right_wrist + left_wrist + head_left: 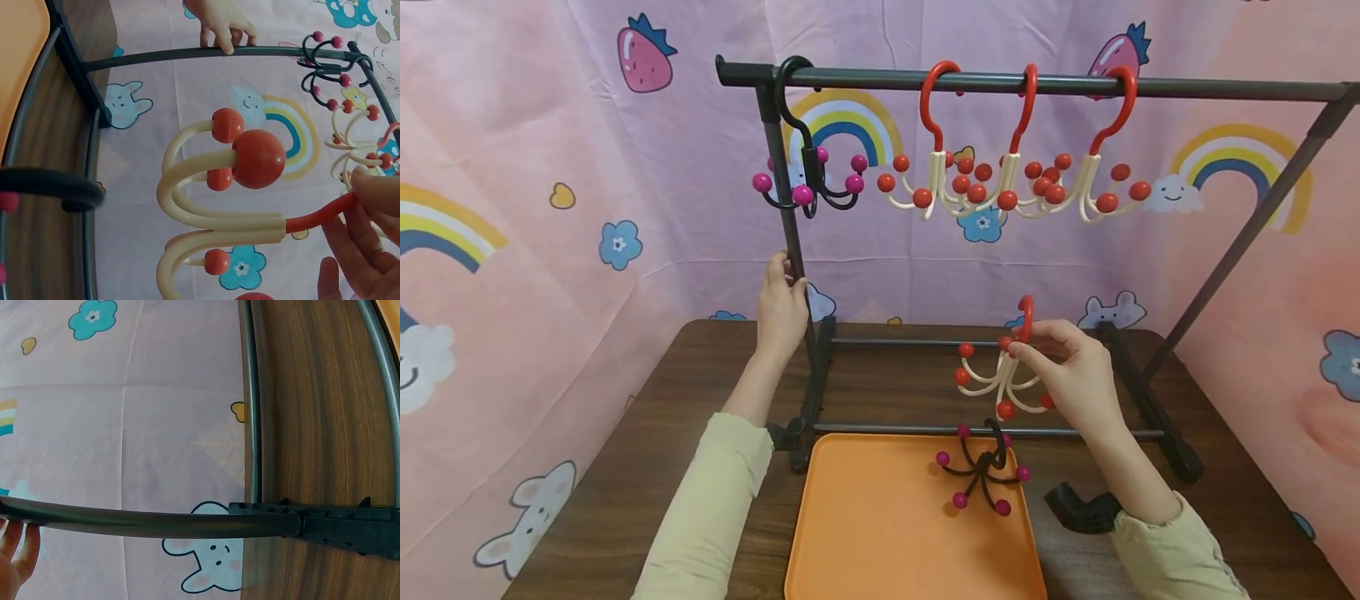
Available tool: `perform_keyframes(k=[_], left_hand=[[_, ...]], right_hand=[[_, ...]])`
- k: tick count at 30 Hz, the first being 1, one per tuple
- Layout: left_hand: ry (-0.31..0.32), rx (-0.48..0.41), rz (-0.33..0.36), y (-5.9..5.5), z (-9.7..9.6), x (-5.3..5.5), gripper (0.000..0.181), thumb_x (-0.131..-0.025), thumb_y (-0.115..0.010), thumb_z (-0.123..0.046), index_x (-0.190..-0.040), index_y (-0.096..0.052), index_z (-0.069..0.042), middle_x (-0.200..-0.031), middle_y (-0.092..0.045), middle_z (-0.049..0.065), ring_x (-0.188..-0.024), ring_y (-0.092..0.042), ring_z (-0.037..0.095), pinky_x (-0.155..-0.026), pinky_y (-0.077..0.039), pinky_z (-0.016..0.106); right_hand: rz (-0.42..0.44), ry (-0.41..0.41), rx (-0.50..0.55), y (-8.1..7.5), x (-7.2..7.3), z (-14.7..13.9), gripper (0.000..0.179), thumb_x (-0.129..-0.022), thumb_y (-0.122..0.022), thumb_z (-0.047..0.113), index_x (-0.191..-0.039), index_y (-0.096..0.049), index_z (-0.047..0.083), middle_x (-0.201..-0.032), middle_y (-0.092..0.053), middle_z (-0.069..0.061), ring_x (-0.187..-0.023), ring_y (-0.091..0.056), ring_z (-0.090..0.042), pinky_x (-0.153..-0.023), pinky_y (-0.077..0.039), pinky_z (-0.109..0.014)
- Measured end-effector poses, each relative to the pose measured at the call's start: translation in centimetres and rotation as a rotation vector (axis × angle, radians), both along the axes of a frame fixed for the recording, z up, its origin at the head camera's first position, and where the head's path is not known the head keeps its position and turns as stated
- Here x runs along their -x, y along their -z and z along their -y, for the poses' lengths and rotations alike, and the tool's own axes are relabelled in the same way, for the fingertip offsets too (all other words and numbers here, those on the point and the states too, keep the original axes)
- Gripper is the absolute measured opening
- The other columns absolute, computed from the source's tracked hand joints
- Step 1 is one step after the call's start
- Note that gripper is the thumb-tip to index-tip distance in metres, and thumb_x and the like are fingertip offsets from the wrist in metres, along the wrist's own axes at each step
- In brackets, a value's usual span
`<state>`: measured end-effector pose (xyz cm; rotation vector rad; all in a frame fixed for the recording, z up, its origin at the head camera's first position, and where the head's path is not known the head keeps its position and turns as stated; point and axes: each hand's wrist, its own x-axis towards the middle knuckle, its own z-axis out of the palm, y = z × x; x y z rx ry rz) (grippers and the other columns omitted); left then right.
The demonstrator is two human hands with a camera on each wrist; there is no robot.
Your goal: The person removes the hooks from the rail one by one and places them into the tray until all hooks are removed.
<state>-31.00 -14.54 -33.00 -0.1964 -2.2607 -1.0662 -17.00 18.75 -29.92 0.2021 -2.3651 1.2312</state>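
My right hand (1078,379) pinches the hanger (237,225), just left of it, by the hook (320,216), my left hand (784,308) grips the post (790,221), and a low pinch, I judge, best frees the hook's curve.

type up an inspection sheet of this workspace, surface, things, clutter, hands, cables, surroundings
surface: dark wood-grain table, bearing a dark rack and an orange tray
job's things: one black hanger and three red-and-cream hangers hang from the rail; a second black hanger lies on the tray's right side; a fourth red-and-cream hanger is held off the rail
clutter: nothing seen
grippers: left hand holds the left upright; right hand pinches the fourth hanger's red hook
cables: nothing seen
surroundings: cartoon-printed cloth behind and at both sides
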Motion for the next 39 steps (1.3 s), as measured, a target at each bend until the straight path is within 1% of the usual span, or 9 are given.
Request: perform_keyframes(k=[5,11,15,20,26,31,35,37,39], left_hand=[[0.0,-0.003,-0.004,-0.1,0.0,-0.1,0.035,-0.094,-0.046,-0.013,-0.126,-0.031,-0.01,-0.114,-0.048,0.017,-0.098,-0.054,0.031,-0.075,-0.045,0.047],[-0.017,-0.003,-0.014,0.0,-0.1,0.0,0.035,-0.094,-0.047,-0.012,-0.125,-0.032,-0.008,-0.113,-0.049,0.017,-0.097,-0.055,0.032,-0.076,-0.045,0.047],[-0.025,0.0,-0.013,0.1,-0.1,0.0,0.035,-0.094,-0.048,-0.013,-0.125,-0.033,-0.009,-0.114,-0.05,0.017,-0.096,-0.056,0.032,-0.076,-0.045,0.048],[-0.021,-0.004,-0.005,0.1,0.0,-0.1,0.035,-0.094,-0.047,-0.013,-0.126,-0.032,-0.009,-0.115,-0.049,0.017,-0.097,-0.055,0.032,-0.076,-0.045,0.048],[-0.017,-0.002,-0.006,0.1,0.0,-0.1,0.036,-0.094,-0.047,-0.012,-0.127,-0.031,-0.009,-0.114,-0.049,0.016,-0.096,-0.055,0.031,-0.075,-0.045,0.047],[-0.01,0.007,-0.015,0.2,0.1,0.0,0.039,-0.093,-0.048,-0.01,-0.127,-0.03,-0.01,-0.113,-0.049,0.016,-0.093,-0.055,0.031,-0.075,-0.045,0.046],[-0.005,0.003,-0.022,0.3,0.1,0.1,0.038,-0.093,-0.049,-0.01,-0.126,-0.031,-0.009,-0.112,-0.049,0.017,-0.094,-0.055,0.031,-0.075,-0.045,0.046],[-0.002,0.003,-0.021,0.3,0.1,0.1,0.037,-0.093,-0.048,-0.01,-0.126,-0.031,-0.009,-0.112,-0.048,0.017,-0.094,-0.055,0.031,-0.075,-0.045,0.046],[-0.001,0.005,-0.02,0.3,0.1,0.1,0.037,-0.093,-0.048,-0.011,-0.126,-0.031,-0.009,-0.112,-0.048,0.017,-0.094,-0.055,0.031,-0.076,-0.045,0.046]], right_hand=[[0.002,-0.015,-0.017,0.6,0.1,0.8,0.024,-0.08,-0.069,0.029,-0.099,-0.068,0.014,-0.092,-0.067,0.0,-0.08,-0.06,0.004,-0.069,-0.047,-0.016],[0.01,-0.035,-0.021,1.2,0.0,1.9,0.022,-0.079,-0.07,0.027,-0.098,-0.067,0.016,-0.092,-0.066,0.003,-0.08,-0.062,-0.007,-0.07,-0.047,-0.023],[0.032,-0.06,-0.015,1.6,-0.1,2.7,0.022,-0.079,-0.07,0.025,-0.098,-0.067,0.015,-0.091,-0.066,0.003,-0.077,-0.062,-0.011,-0.063,-0.047,-0.024],[0.039,-0.079,-0.014,1.9,-0.1,3.7,0.023,-0.078,-0.071,0.024,-0.098,-0.067,0.013,-0.092,-0.066,0.002,-0.077,-0.061,-0.012,-0.061,-0.045,-0.026],[0.065,-0.118,0.001,2.6,0.1,4.8,0.023,-0.077,-0.072,0.023,-0.098,-0.067,0.013,-0.093,-0.065,0.002,-0.084,-0.062,-0.014,-0.069,-0.047,-0.03],[0.079,-0.125,-0.031,3.5,0.3,5.4,0.023,-0.077,-0.072,0.023,-0.097,-0.067,0.013,-0.092,-0.065,0.002,-0.083,-0.06,-0.016,-0.067,-0.046,-0.03],[0.095,-0.153,-0.023,4.4,0.3,5.8,0.021,-0.077,-0.072,0.022,-0.095,-0.067,0.014,-0.093,-0.066,0.002,-0.085,-0.061,-0.017,-0.069,-0.048,-0.03],[0.111,-0.172,-0.012,4.9,0.3,5.9,0.021,-0.077,-0.072,0.021,-0.095,-0.067,0.013,-0.093,-0.066,0.002,-0.084,-0.063,-0.016,-0.067,-0.049,-0.029],[0.133,-0.19,-0.001,5.2,0.2,6.1,0.021,-0.077,-0.072,0.021,-0.095,-0.067,0.013,-0.093,-0.066,0.002,-0.08,-0.063,-0.016,-0.06,-0.049,-0.027]])
